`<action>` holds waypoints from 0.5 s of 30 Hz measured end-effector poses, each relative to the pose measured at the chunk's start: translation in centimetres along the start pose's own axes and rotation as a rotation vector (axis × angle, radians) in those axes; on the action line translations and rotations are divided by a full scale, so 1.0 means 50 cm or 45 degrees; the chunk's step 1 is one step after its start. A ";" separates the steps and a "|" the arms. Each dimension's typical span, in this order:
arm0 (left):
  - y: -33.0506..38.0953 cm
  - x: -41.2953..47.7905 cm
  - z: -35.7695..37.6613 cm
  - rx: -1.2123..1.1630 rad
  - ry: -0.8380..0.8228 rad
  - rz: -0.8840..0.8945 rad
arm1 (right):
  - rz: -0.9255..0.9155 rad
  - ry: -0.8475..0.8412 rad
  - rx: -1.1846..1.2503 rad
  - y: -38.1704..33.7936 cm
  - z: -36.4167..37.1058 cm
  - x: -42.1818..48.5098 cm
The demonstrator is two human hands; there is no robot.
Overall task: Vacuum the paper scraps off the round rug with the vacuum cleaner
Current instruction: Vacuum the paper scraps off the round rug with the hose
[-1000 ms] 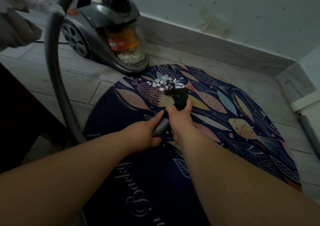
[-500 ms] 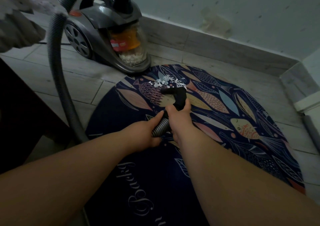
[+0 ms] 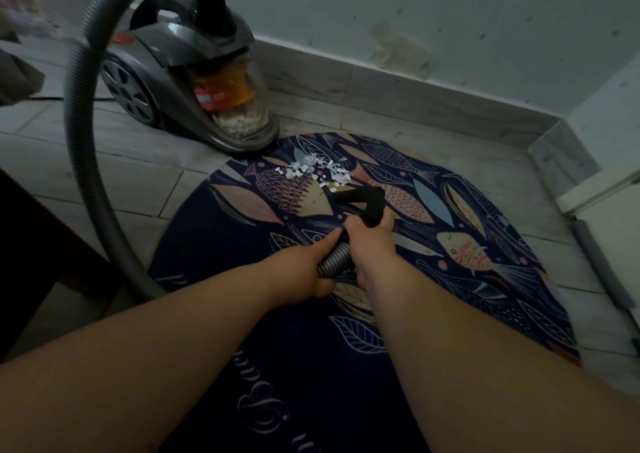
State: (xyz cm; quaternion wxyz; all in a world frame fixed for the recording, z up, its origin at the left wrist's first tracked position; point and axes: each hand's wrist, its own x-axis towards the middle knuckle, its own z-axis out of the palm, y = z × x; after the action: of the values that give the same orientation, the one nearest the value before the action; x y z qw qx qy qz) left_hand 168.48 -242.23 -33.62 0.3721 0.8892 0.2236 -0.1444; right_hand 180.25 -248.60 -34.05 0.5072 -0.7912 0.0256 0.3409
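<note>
A pale tiled floor (image 3: 104, 175) meets a light wall (image 3: 415, 19) at a low skirting. On the floor lies the round rug (image 3: 214, 244), dark navy and printed with fish and leaves in pink, cream and blue; it looks thin and soft, so strong suction could probably lift or ruck it. At its far left edge stands the vacuum cleaner (image 3: 183, 71), a grey canister with a spoked wheel and a clear dust bin (image 3: 239, 113) showing white bits inside. It is likely heavy, but should roll on its wheels when pulled. A grey ribbed hose (image 3: 79, 140) arcs from its top, down the left side and round to the person; it appears flexible, and its ridges should give a sure grip. The left hand (image 3: 298, 272) is curled round the ribbed end of the hose, thumb on top. Touching it just ahead, the right hand (image 3: 370, 241) is wrapped round the stiff black nozzle piece (image 3: 367, 199), the better place to steer from. The nozzle's bent tip sits low over the rug, right at the near edge of the paper scraps (image 3: 318, 172), a small heap of white flakes toward the rug's far side, near the canister. They look very light and may scatter in moving air.
</note>
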 end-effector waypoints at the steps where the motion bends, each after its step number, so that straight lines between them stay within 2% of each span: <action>1: 0.006 0.004 0.003 0.004 -0.010 0.004 | 0.007 0.009 -0.002 0.002 -0.009 0.002; 9: 0.029 0.030 0.021 0.010 -0.037 0.023 | 0.016 0.010 0.046 0.016 -0.047 0.025; 15: 0.019 0.031 0.011 0.032 0.022 -0.001 | 0.018 -0.013 0.062 0.005 -0.029 0.032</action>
State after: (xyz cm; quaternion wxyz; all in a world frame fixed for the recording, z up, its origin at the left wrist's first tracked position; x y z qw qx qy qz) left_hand 170.23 -242.77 -34.07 0.3590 0.8949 0.2254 -0.1396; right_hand 182.12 -249.42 -34.79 0.5240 -0.7766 0.0367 0.3477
